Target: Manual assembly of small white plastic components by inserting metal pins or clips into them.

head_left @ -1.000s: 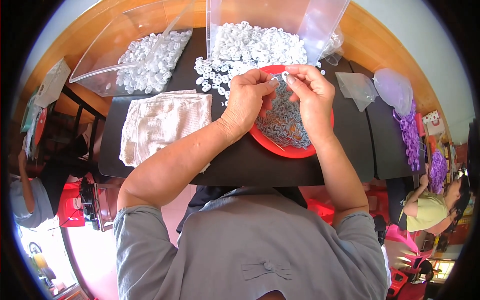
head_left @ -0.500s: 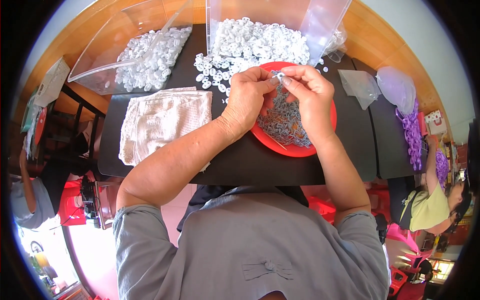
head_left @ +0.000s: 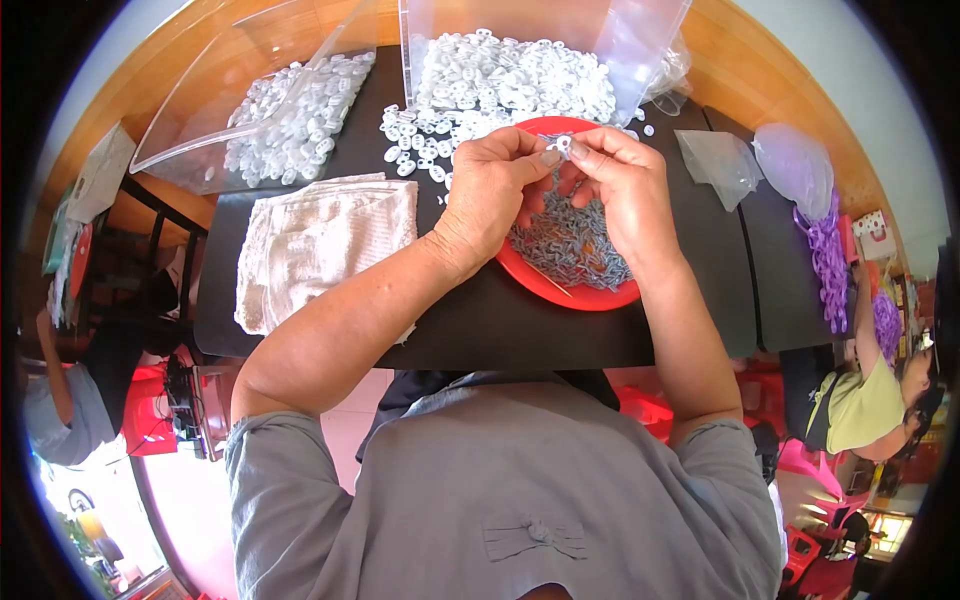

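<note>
Above a red round basin [head_left: 530,283], my two hands meet with their fingertips pinched together. My left hand [head_left: 488,190] and my right hand [head_left: 630,185] both grip a small white plastic piece [head_left: 564,144] with holes in it. Many short grey pieces [head_left: 570,245] fill the basin; their exact kind is too small to make out. A thin wooden stick [head_left: 550,283] lies on them near the front rim. Just beyond my left hand, similar white pieces [head_left: 425,145] are scattered on the dark table [head_left: 480,330].
Two clear plastic bins [head_left: 175,150] at the back hold heaps of white pieces. A folded cream towel [head_left: 325,245] lies left of my forearm. Clear plastic bags [head_left: 720,165] and purple chain-like strands [head_left: 826,265] are at right. A person in yellow [head_left: 865,410] sits beyond them.
The white piece has been turned between my fingertips, and its holes now show more plainly. My hands stay over the basin; the whole view has shifted slightly.
</note>
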### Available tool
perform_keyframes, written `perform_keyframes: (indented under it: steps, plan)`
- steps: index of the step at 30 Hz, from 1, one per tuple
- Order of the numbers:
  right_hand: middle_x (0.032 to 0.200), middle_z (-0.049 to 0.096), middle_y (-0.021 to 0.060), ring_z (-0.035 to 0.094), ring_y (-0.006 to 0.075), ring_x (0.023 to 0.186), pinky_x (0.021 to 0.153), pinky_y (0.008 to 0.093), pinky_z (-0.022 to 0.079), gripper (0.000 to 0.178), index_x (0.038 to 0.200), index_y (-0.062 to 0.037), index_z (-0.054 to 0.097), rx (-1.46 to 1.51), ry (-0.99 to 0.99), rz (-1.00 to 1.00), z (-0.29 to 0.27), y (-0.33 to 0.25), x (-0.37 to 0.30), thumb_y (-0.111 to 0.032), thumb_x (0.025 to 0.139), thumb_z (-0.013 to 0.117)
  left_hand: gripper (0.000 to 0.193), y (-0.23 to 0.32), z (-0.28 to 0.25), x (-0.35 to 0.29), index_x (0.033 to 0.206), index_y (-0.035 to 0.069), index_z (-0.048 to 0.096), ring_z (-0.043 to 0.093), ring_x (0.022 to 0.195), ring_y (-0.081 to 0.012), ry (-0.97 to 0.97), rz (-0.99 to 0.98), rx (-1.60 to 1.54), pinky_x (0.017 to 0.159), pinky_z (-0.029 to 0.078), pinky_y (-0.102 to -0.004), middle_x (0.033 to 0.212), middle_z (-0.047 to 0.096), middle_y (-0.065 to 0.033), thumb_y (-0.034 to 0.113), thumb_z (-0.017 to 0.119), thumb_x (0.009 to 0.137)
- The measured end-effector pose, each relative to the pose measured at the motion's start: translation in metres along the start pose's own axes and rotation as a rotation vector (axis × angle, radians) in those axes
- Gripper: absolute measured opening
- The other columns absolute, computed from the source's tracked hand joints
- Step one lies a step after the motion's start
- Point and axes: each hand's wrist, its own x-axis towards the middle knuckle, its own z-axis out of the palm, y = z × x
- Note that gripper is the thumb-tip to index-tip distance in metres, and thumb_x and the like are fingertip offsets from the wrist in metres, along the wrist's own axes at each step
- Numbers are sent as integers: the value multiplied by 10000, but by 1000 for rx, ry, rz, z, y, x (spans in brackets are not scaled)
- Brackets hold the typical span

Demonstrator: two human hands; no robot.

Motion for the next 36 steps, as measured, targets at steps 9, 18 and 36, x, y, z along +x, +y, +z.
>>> perform_keyframes:
  steps: [9, 18, 36]
  plan:
    - [771, 637, 62, 613, 141, 647, 540, 229, 435, 186, 950, 21, 639, 28, -150, 52, -21, -11, 0, -155, 925, 584, 206, 2, 2, 1, 944, -5, 627, 529, 530, -64, -75, 90, 23, 409, 399, -198, 726, 634, -26, 61, 757, 798]
    - [735, 634, 61, 624, 149, 595, 490, 218, 423, 223, 903, 18, 634, 82, -248, 105, -23, -18, -3, -202, 923, 606, 257, 2, -1, 1, 1023, 31, 650, 576, 610, -53, -217, 217, 72, 442, 409, -183, 761, 672, -38, 6, 752, 787]
    - [657, 550, 28, 551, 105, 507, 414, 176, 345, 235, 850, 5, 606, 263, -334, 138, -14, -12, -9, -210, 946, 594, 270, 9, -2, -9, 1020, 4, 607, 612, 772, -102, -236, 201, 50, 658, 516, -225, 872, 645, -48, 10, 753, 793]
